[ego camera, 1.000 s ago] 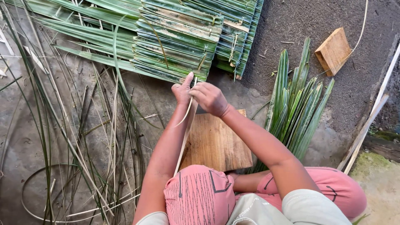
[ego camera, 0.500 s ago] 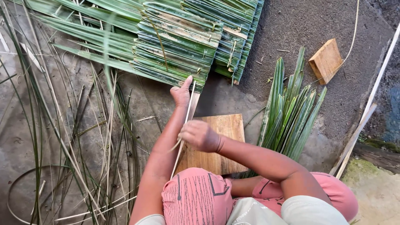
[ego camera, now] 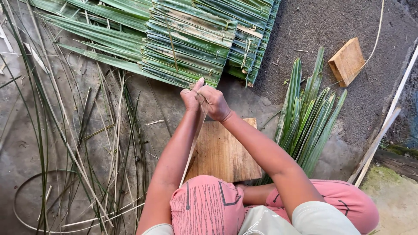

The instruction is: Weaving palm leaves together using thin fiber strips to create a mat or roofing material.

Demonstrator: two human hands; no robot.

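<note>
- Both hands up together over the ground, just in front of the stitched palm-leaf panels (ego camera: 191, 39). Left hand (ego camera: 190, 98) and right hand (ego camera: 214, 103) touching each other, fingers closed tight on the top end of a pale leaf strip (ego camera: 194, 143).
- Strip runs from the hands down toward the person's knee, passing over the left edge of the wooden board (ego camera: 224, 152). Looks like it's being split or stripped; can't tell if the right hand also holds a small blade.
- Done so far, judging by what lies around: sev. layered panels stacked at top, plus lots of thin midribs and trimmings (ego camera: 87, 143) scattered on the floor at left.
- Left to do: a bundle of fresh green leaflets (ego camera: 307, 117) stands untouched at right, near the board, so prob. a fair amt of material to go.
- Small wooden block (ego camera: 347, 61) lies well apart, upper right; long pale sticks (ego camera: 383, 130) lean along the right edge.
</note>
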